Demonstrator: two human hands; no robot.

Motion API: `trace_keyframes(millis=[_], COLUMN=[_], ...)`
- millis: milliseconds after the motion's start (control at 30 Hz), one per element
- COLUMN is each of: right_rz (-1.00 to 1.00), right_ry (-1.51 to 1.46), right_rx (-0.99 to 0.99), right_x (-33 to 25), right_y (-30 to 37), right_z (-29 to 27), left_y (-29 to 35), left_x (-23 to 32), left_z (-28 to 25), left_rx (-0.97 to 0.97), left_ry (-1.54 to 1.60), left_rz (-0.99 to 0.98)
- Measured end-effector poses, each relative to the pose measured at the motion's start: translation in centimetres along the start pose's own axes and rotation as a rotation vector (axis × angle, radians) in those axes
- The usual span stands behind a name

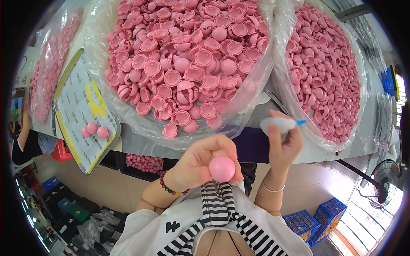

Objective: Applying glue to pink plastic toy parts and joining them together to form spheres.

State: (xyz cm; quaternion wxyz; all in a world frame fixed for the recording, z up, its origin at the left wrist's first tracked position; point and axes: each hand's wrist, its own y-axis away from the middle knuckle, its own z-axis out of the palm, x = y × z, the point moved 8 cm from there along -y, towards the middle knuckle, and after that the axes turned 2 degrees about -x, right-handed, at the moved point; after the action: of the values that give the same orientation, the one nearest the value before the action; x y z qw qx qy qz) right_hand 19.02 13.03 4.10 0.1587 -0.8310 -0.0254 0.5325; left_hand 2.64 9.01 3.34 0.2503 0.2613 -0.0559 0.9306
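Note:
Close to my chest, my left hand (204, 162) grips a closed pink ball (222, 169) between thumb and fingers. My right hand (283, 143), held higher and to the right, is wrapped round a small white squeeze bottle (277, 125). The bottle lies sideways with its blue tip (301, 122) pointing right, away from the ball. Beyond my hands, a clear plastic bag (149, 135) lies spread with a heap of pink half shells (182, 64) on it. A dark cloth (253, 145) lies on the table edge between my hands.
At the right, another bag holds smaller pink pieces (324, 72). A tray (79, 106) with yellow tape at the left carries several pink balls (102, 132). Below the table edge sits a crate of pink balls (144, 163). A fan (386, 183) and blue crates (331, 215) stand at right.

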Motion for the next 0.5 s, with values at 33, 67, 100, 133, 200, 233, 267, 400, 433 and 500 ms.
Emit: trace_keyframes(millis=[33,67,100,133,200,233,267,400,433,500], right_rz=[0.001,0.002,-0.041,-0.040,0.003,-0.033,-0.032,-0.092,-0.087,-0.059], right_ry=[-0.101,-0.201,-0.205,-0.208,-0.295,-0.269,-0.277,-0.203,-0.175,-0.180], right_rx=[0.026,0.053,0.022,0.022,-0.030,-0.038,-0.040,0.044,0.067,0.080], right_x=[-0.1,-0.2,-0.7,-1.1,-1.4,-1.6,-1.5,-1.4,-1.2,-0.5], right_y=[0.3,0.6,0.9,1.1,1.5,1.7,1.9,2.3,2.3,2.5], right_z=[-0.4,-0.8,-1.0,-1.0,-0.7,-0.7,-0.7,-2.8,-3.5,-4.3], left_y=[0.1,0.2,0.3,0.3,0.4,0.6,0.9,3.9,5.2,9.9], left_x=[0.0,-0.1,-0.2,0.0,0.3,0.4,0.5,7.3,10.2,14.8], left_z=[-0.1,-0.3,-0.5,-0.8,-0.8,-0.7,-0.7,-1.7,-1.1,-2.9], left_rx=[0.028,0.055,0.057,0.053,0.052,0.071,0.092,0.083,0.176,0.985], left_ry=[0.000,0.001,-0.001,-0.038,-0.075,-0.080,-0.088,-0.727,-1.239,-1.885], left_rz=[-0.020,-0.041,-0.042,-0.002,0.036,0.019,0.003,0.379,0.560,0.802])
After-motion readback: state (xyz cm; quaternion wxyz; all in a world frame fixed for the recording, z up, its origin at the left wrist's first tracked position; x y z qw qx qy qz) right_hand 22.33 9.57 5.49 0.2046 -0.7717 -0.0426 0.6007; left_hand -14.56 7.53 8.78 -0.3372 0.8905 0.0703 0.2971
